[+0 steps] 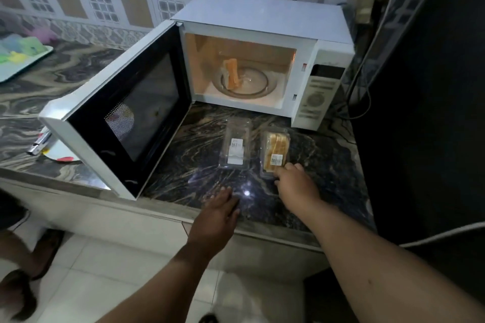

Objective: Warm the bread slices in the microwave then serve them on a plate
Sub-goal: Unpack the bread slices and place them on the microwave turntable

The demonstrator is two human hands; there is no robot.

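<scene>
A white microwave (265, 21) stands on the marble counter with its door (126, 118) swung wide open to the left. Inside, bread slices (231, 74) lean upright on the glass turntable (258, 84). In front lie two clear plastic packs: an empty-looking one (235, 147) and, to its right, one holding bread slices (275, 149). My right hand (296, 186) touches the near end of the bread pack with curled fingers. My left hand (217, 212) hovers flat over the counter's front edge, holding nothing.
A white plate (56, 153) with tongs (39, 143) sits on the counter, partly hidden behind the door. A tray with green items (18, 55) lies far left. A dark appliance wall (425, 86) and cables (367, 65) close off the right. Another person's feet (18, 283) stand at lower left.
</scene>
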